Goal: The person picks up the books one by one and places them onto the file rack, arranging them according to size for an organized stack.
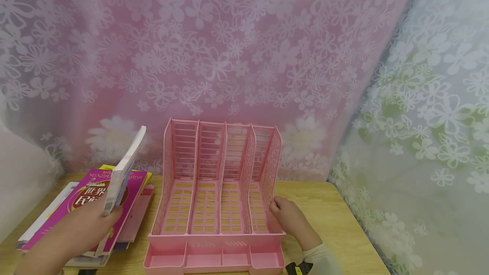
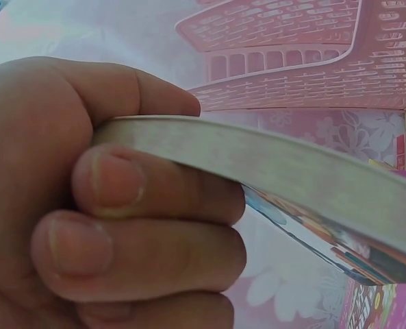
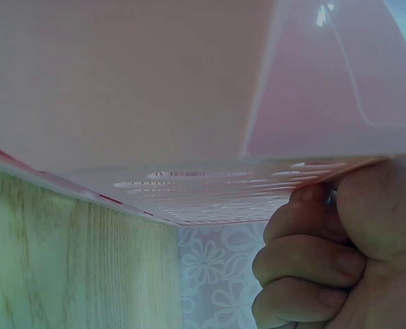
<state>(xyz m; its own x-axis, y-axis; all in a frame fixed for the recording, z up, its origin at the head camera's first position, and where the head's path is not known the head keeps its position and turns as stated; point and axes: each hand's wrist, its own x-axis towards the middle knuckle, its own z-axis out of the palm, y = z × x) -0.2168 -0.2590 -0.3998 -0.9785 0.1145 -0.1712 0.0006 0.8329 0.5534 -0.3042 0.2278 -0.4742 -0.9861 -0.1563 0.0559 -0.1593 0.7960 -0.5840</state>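
Book point(image 1: 119, 173): left of the rack point(image 1: 206, 239), on edge and leaning, apart from the rack's left wall. In the head view it shows over the pile point(image 1: 93, 178); whether its lower edge touches the pile, you cannot tell.

Step in hand, as judged: you carry one book while bracing the rack. The next move probably calls for your firm grip on the book, its edge squared to the rack's dividers, room left beside that left wall, and the rack kept from sliding.

Left hand point(image 1: 82, 228): left of the rack, forearm slanting up from the lower left. Your fingers are clamped on the book's near end, one digit along one face, the others folded against the opposite face.

Right hand point(image 1: 291, 217): at the rack's right wall, forearm slanting up and inward, with sleeve point(image 1: 324, 261) and watch point(image 1: 299, 268) at the wrist. Fingers curled together; thumb and forefinger appear to pinch the wall's edge, though the contact is partly hidden.

Farther out: table point(image 1: 324, 207) under the rack, flowered curtain point(image 1: 229, 54) behind it.
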